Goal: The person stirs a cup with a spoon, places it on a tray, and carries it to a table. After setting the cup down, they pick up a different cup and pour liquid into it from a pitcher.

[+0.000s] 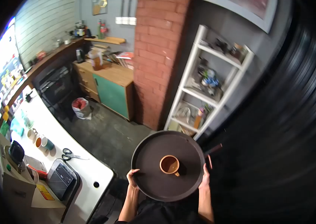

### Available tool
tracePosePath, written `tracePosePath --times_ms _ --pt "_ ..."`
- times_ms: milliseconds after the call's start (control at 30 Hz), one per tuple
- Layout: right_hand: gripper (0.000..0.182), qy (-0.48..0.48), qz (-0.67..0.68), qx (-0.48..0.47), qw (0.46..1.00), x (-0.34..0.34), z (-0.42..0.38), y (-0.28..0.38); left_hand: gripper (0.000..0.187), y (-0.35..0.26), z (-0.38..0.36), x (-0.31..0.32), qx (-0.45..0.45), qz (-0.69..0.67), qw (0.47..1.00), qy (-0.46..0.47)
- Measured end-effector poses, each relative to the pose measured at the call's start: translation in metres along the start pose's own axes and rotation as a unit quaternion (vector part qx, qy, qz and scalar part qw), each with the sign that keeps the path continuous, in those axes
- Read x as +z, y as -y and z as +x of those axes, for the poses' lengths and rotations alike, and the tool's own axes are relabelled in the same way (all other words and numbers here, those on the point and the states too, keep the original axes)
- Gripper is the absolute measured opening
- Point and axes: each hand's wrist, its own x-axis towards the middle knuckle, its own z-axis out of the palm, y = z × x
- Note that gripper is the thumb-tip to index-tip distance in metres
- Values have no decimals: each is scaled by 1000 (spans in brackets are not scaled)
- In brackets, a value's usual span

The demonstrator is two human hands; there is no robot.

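A round dark brown tray point(150, 153) is held level in front of the body at the lower middle. My left hand point(132, 178) grips its left rim, with the thumb over the edge. On the right side my right hand point(205, 178) holds the rim, its fingers partly hidden beneath. An orange-brown cup point(170, 164) stands upright near the tray's centre, its handle pointing toward me. What the cup holds, if anything, is too dark to tell.
A white table point(90, 170) at the left bears scissors point(68, 154), a black scale point(63, 179) and several cups. Ahead are a green-doored cabinet point(111, 97), a waste bag point(81, 108), a brick pillar point(154, 59) and a white shelf point(187, 74). A black curtain hangs at right.
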Motion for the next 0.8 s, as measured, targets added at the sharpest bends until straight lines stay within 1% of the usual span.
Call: tracePosePath --times_ms 33,67,100,167,200,233,300,333,400,433,500,533,567,633,667,700,733,767,800 --pt "69 24 -12 7 1000 20 18 7 25 -8 3 20 46 42 997 -50" --pt "70 28 -7 39 999 12 49 2 24 -8 15 5 101 53 991 -76" --pt "70 42 -15 56 997 25 62 6 24 -11 23 1 118 44 988 -91" --pt "72 84 -42 69 993 61 100 15 21 -24 47 0 83 -34 994 -65" --pt "68 83 -46 86 992 78 120 14 18 -33 44 14 122 -11 988 -89" --pt "65 172 -1 115 978 91 134 14 16 -43 41 30 138 3 980 -146" --pt "62 194 -11 148 970 114 168 4 28 -55 48 14 151 -39 982 -103" --pt "62 210 -17 164 964 129 180 -2 28 -60 53 8 170 -47 978 -113" --pt "62 215 -50 163 962 162 200 -12 28 -73 66 1 177 -106 974 -95" --pt "62 225 -51 171 958 174 214 -22 28 -81 69 -2 189 -108 971 -99" --pt "61 249 -92 146 953 198 236 -39 28 -98 70 0 230 -117 966 -8" --pt "59 243 -114 148 952 208 246 -45 29 -101 83 -26 233 -129 963 -45" --pt "59 256 -114 157 947 225 254 -50 29 -109 88 -27 236 -132 961 -48" --pt "58 247 -157 132 947 256 273 -64 30 -132 106 -26 261 -132 954 -71" --pt "58 251 -157 131 946 267 292 -75 30 -146 116 -26 251 -122 960 -30" --pt "58 249 -187 104 944 273 308 -88 30 -159 124 -20 252 -122 959 -34" --pt "57 249 -212 76 942 282 324 -103 30 -178 134 -14 246 -121 959 -70" --pt "57 248 -209 77 943 296 330 -107 30 -196 143 -11 239 -121 958 -107" --pt "59 250 -213 81 941 313 336 -111 30 -210 157 -23 256 -90 952 -142"
